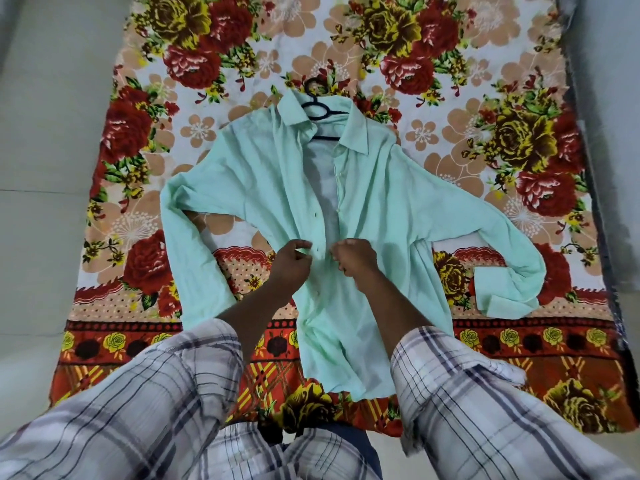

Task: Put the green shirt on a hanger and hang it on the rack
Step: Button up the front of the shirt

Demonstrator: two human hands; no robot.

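A pale green long-sleeved shirt lies face up on a flowered bedsheet, sleeves spread to both sides and the front open down the middle. A black hanger sits inside the collar, its hook poking out above. My left hand pinches the left front edge at mid-chest. My right hand pinches the right front edge just across the gap. The two hands are close together over the placket. No rack is in view.
The flowered sheet covers a bed that fills most of the view. Pale floor lies to the left and a dark bed edge runs down the right. My checked sleeves fill the bottom.
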